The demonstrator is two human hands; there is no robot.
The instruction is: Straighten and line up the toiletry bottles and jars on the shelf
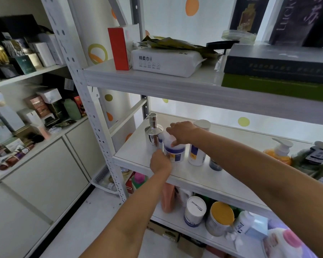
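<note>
I have both hands on the blue-banded jar (175, 152), which stands upright on the middle shelf (134, 153) near its front edge. My right hand (183, 134) comes down over the jar's top, fingers curled across the lid and the thumb pressed to the front of it, so it grips the jar from above. My left hand (160, 162) sits low against the jar's near left side with its back toward me; its fingers are hidden, so I cannot tell whether they wrap the jar or only touch it. Just left of the hands stands a chrome pump dispenser (154, 130), close beside the jar. Just right of the right hand stands a tall white bottle (196, 155), with a small dark jar (215, 164) beside it. Well off to the right, under my right forearm's far side, stands an orange pump bottle (278, 154).
</note>
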